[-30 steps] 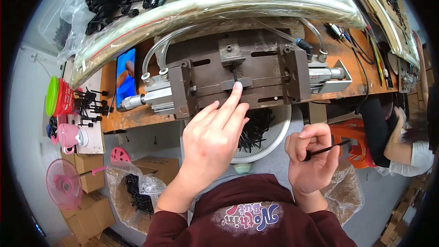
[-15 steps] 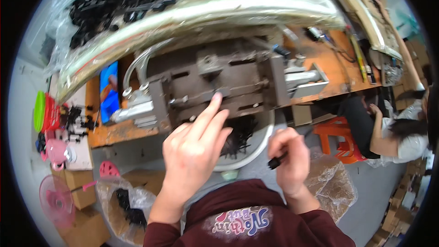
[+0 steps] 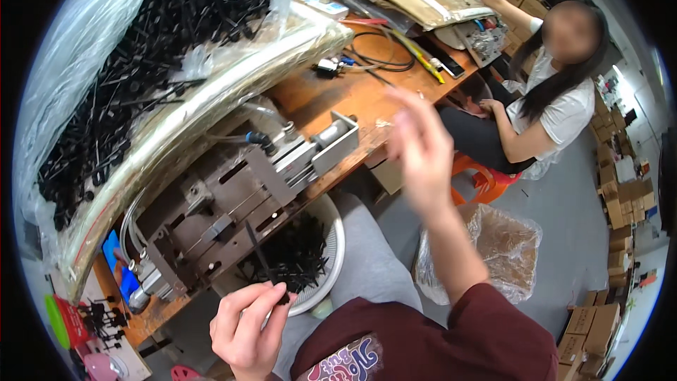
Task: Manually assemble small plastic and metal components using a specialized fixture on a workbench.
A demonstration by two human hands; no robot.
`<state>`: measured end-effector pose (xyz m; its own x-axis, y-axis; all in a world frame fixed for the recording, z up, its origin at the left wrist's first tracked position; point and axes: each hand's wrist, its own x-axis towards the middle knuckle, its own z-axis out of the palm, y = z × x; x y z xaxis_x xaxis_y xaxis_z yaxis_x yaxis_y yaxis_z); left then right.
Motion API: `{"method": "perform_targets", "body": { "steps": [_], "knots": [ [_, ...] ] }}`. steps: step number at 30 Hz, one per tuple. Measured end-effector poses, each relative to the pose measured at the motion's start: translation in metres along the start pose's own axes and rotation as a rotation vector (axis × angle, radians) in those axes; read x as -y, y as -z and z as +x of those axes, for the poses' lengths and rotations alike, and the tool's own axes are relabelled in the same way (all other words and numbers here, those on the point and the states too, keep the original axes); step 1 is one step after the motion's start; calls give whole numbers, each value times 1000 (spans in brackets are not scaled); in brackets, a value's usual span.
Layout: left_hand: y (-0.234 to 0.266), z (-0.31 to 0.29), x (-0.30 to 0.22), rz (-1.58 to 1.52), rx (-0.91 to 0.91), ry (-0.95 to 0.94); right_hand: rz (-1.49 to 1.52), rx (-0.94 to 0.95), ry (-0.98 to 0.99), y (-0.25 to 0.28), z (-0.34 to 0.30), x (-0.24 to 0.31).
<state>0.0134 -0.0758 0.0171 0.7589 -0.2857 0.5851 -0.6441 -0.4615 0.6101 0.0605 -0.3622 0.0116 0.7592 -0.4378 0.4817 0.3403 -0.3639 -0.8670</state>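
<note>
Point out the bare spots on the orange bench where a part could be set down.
Bare wood shows on the bench between the metal press and the black cables. The left is crowded with a bag of black parts.

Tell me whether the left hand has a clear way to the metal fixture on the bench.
Probably yes. The left hand pinches a black stick just below the metal fixture, with nothing between them. The right hand is raised well off to the side, clear of that path.

A seated person (image 3: 557, 99) works beside the wooden worktop (image 3: 352, 99); cardboard boxes (image 3: 624, 197) line the floor, and a clear, seemingly empty bag (image 3: 501, 247) sits nearby.
</note>
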Motion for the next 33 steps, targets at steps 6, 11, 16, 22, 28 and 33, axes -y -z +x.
{"method": "perform_targets", "body": {
  "steps": [6,11,16,22,28,33],
  "knots": [
    [-7,0,5,-44,91,-93,-876,328,-10,27,102,-90],
    [-5,-3,10,-24,159,-111,-1066,494,-2,25,89,-114],
    [-1,-8,15,-11,140,-87,-975,568,-5,53,86,-116],
    [-1,-10,14,-17,197,-134,-1048,469,18,51,90,-128],
    [-1,-15,19,-33,202,-106,-1112,487,-30,80,86,-115],
    [-6,-14,15,-52,155,-122,-971,649,330,73,74,-127]
  ]
}}
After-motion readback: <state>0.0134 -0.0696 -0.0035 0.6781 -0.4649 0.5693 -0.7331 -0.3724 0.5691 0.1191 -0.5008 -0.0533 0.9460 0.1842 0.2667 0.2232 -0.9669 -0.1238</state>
